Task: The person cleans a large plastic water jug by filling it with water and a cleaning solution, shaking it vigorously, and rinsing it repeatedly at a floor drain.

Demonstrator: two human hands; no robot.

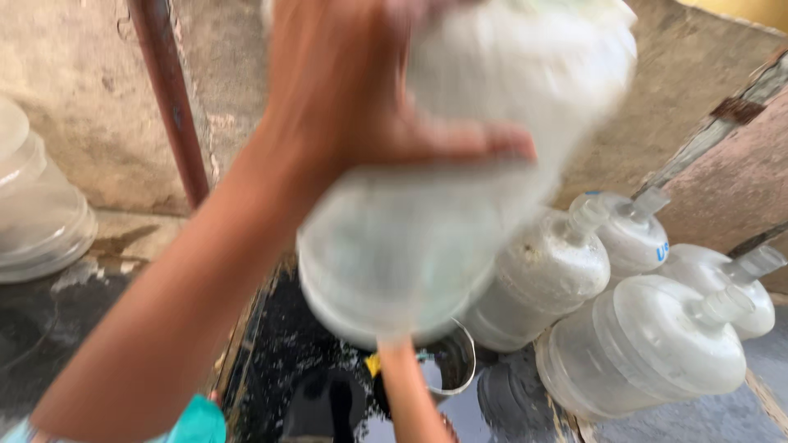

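My left hand grips the side of a large translucent plastic water jug, fingers spread over its wall and thumb across the front. The jug is held up close to the camera, tilted and blurred by motion. My right forearm rises from below and meets the jug's bottom rim. That hand is hidden behind the jug.
Several more translucent jugs lie on their sides at the right, necks pointing up-right. Another jug stands at the far left. A rusty red pipe runs up the concrete wall. A small metal pot sits on the wet dark floor below.
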